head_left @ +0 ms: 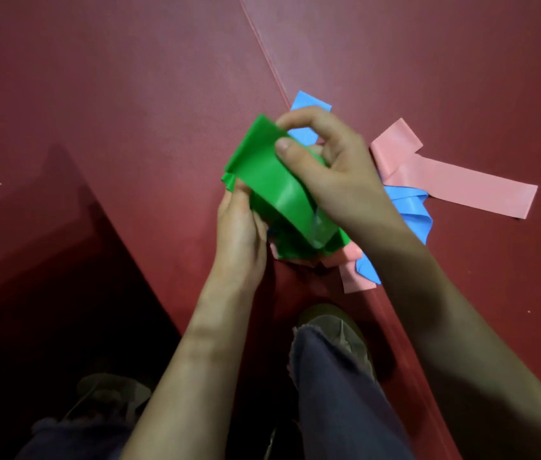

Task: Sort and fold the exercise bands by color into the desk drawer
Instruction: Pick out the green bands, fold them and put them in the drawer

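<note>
— Hands?
— Right hand (332, 171) pinches the upper end of the green band (272, 190); left hand (239, 227) grips its bunched lower part.
— Location?
— Held over the red mat (129, 94) (pink bands (461, 187) and blue bands (412, 210) lie beneath).

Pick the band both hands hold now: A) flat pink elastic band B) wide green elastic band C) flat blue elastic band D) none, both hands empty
B: the right hand pinches the upper end of the wide green elastic band and the left hand grips its bunched lower part; the flat pink elastic band and flat blue elastic band lie on the red mat.
</note>
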{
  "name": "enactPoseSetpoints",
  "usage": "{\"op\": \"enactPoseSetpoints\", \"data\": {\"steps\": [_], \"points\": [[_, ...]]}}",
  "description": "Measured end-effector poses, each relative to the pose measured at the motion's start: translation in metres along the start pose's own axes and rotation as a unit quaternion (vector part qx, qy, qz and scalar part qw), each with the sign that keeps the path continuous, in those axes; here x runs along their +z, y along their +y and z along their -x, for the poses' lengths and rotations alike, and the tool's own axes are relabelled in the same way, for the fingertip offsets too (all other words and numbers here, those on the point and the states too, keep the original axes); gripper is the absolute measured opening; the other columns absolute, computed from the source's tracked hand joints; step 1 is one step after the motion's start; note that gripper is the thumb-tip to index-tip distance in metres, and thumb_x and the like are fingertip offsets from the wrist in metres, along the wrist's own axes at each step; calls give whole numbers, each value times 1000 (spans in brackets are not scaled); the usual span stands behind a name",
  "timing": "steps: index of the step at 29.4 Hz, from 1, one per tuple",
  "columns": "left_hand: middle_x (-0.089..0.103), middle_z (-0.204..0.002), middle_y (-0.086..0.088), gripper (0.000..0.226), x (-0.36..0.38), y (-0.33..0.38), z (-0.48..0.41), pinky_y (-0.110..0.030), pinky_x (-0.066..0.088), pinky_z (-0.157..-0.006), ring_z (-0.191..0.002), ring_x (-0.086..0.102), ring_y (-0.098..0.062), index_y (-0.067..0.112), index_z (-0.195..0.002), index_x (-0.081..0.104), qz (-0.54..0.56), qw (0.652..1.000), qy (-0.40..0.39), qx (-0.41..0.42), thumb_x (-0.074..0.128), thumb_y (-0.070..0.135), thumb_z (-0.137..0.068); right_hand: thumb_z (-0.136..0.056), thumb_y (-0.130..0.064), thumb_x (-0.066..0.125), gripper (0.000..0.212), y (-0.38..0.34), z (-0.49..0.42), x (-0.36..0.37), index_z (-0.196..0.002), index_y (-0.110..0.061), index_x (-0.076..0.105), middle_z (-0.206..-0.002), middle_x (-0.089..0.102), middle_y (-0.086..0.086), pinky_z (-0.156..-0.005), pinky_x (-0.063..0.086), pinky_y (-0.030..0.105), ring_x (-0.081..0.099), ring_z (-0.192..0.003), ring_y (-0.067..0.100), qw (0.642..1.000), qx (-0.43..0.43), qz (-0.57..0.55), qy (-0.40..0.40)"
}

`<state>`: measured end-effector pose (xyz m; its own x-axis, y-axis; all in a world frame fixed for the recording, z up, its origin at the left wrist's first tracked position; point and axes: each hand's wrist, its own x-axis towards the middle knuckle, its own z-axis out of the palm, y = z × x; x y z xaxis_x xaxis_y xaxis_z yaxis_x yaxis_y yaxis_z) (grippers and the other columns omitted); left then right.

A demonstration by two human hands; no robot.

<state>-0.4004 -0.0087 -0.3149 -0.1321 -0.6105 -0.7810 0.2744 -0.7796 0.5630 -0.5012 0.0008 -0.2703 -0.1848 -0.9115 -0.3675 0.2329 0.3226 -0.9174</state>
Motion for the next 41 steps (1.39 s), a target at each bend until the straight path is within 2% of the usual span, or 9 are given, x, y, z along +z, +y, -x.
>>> {"op": "enactPoseSetpoints", "data": {"steps": [3, 8, 13, 17, 22, 26, 30, 36, 41], "points": [[61, -114, -27, 43, -4, 1, 0, -33, 52, -78, -92, 62, -30, -10, -122, 48, -4, 1000, 5, -19, 44, 20, -91, -85, -9, 55, 15, 16, 2, 11, -78, -22, 54, -44, 55, -18, -52, 36, 8, 48, -44, -6, 998, 42, 54, 8], [72, -65, 0, 28, -14, -4, -1, -19, 54, -55, -58, 67, -8, 6, -100, 57, 25, 999, 33, -3, 34, 23, -98, -85, -21, 57, 13, 38, 10, 19, -97, -17, 56, -56, 46, -10, -70, 44, 38, 49, -64, 19, 961, 54, 254, 94], [67, -80, -4, 31, -1, 7, 16, -21, 53, -62, -59, 66, -7, 10, -107, 56, 3, 997, 71, 1, 34, 30, -98, -87, -23, 55, 19, 21, 14, 21, -105, -15, 51, -50, 38, -2, -65, 38, 41, 46, -62, 27, 937, 32, 340, 74], [67, -97, -15, 35, 17, 35, 39, -32, 52, -79, -84, 65, -24, 14, -104, 58, -45, 997, 57, 30, 31, 34, -98, -86, -21, 57, 14, -9, 19, 15, -99, -18, 50, -44, 38, -6, -54, 30, 26, 39, -50, 8, 951, -3, 304, 57], [69, -60, 5, 43, 38, 75, 79, -14, 50, -52, -52, 64, -3, 18, -81, 60, -64, 996, 10, 61, 26, 38, -98, -85, -20, 59, 20, -62, 35, 18, -86, -31, 42, -48, 44, 4, -52, 33, 33, 41, -45, 12, 960, -30, 273, 60], [67, -89, -17, 60, 66, 95, 127, -33, 51, -84, -84, 65, -25, 7, -96, 62, -13, 998, -41, 52, 43, 61, -81, -76, -35, 56, 15, -106, 56, 24, -79, -36, 41, -68, 61, 13, -60, 42, 37, 56, -60, 29, 970, -34, 208, 121], [61, -81, -9, 10, 81, 107, 169, -19, 52, -65, -64, 62, -6, 5, -97, 56, -70, 979, -85, 172, 52, 13, -91, -82, -25, 58, 18, -147, 80, 25, -80, -31, 41, -55, 52, 2, -52, 34, 28, 43, -48, 13, 975, -67, 176, 114], [62, -51, 14, 20, 86, 148, 225, -12, 47, -57, -54, 55, 5, 22, -69, 57, -132, 942, -55, 304, 55, 14, -88, -87, -16, 56, 20, -206, 116, 40, -81, -25, 40, -48, 53, 1, -40, 34, 17, 43, -37, 3, 983, -111, 116, 89], [62, -76, 0, 16, 78, 185, 289, -16, 51, -63, -62, 59, -1, 15, -80, 59, -112, 929, -97, 340, 49, 13, -92, -85, -15, 58, 22, -244, 155, 51, -83, -26, 40, -64, 60, 5, -56, 46, 31, 56, -55, 13, 987, -103, 120, 24]]}}
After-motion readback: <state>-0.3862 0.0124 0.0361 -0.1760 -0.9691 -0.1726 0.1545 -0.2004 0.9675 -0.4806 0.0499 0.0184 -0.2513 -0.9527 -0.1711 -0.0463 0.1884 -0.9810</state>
